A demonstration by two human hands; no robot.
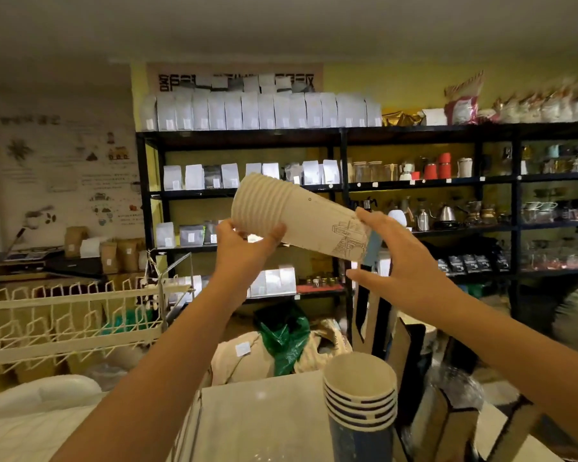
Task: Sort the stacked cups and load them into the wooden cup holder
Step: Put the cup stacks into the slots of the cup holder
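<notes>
I hold a stack of cream paper cups [301, 218] on its side at chest height, rims to the left, with a line drawing near its base. My left hand [244, 243] grips the rim end from below. My right hand [397, 255] is at the base end, fingers spread around a blue cup [371, 251] that shows only as a sliver behind the stack. A second stack of blue cups [361, 405] stands upright on the counter below my right arm. Dark wooden pieces [447, 425] stand to its right; I cannot tell if they are the cup holder.
A white wire rack [70, 321] fills the left side. Black shelving [344, 195] with white bags, kettles and jars lines the back wall. Green and beige bags [281, 338] lie on the floor behind the white counter [264, 418].
</notes>
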